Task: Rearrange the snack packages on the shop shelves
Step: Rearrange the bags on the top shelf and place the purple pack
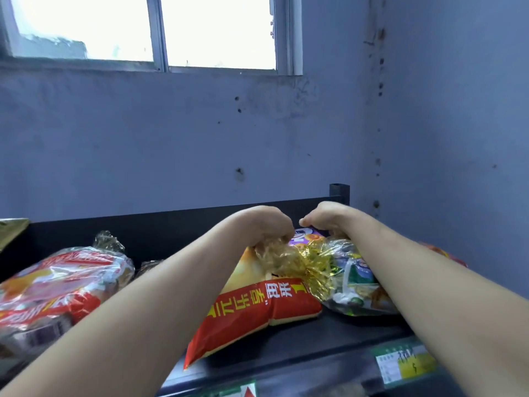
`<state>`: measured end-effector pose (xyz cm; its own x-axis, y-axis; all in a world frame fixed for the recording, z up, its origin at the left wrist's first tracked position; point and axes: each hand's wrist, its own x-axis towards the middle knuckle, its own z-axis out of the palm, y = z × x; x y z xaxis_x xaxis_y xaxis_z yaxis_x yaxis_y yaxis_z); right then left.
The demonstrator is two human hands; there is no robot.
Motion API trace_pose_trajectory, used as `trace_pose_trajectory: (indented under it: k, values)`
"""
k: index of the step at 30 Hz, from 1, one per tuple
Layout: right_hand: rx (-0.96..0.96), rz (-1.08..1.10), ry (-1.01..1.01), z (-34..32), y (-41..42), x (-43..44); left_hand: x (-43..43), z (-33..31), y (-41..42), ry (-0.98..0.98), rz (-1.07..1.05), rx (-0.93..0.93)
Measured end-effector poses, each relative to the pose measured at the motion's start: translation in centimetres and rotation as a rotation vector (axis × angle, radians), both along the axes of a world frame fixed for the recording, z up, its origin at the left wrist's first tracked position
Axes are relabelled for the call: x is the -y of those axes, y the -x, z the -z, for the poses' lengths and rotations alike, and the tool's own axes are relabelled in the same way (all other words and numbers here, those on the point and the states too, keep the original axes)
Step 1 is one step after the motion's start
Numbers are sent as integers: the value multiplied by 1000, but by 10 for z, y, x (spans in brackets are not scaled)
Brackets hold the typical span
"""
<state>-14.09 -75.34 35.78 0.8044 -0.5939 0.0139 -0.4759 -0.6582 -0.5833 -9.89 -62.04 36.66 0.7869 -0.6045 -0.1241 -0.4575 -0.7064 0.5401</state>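
Note:
Both of my arms reach over the top shelf (300,336). My left hand (266,224) grips the crinkled clear top of a bag tied with a gold ribbon (312,265). My right hand (326,217) curls round the far edge of a purple snack packet (307,236) behind it. A yellow and red chip bag (257,308) lies flat under my left forearm. The clear bag of mixed snacks (355,285) sits under my right forearm.
A large red and white wrapped package (57,285) lies at the left of the shelf. The shelf's black back panel (171,224) and corner post (339,193) stand against the blue wall. Price labels (406,363) line the front edge. A red packet (440,252) shows at right.

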Motion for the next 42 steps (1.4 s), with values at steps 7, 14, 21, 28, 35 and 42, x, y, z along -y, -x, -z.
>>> trace_pose_trajectory:
  k: [7,14,21,28,35,42]
  values:
    - [-133,-4,30,15,-12,5,8,8,-17,-66,-26,-128]
    - [16,66,-124,24,-28,16,14,19,-32,42,-99,-130]
    - [477,173,-431,30,-34,24,18,32,-39,435,-97,-129]
    - [825,94,-594,15,-21,14,17,17,-35,828,-86,-33]
    - [947,-71,-612,-14,-4,-17,-7,-11,-8,986,-80,173]
    - [958,-130,-528,-32,24,-66,-54,-22,25,1103,-104,262]
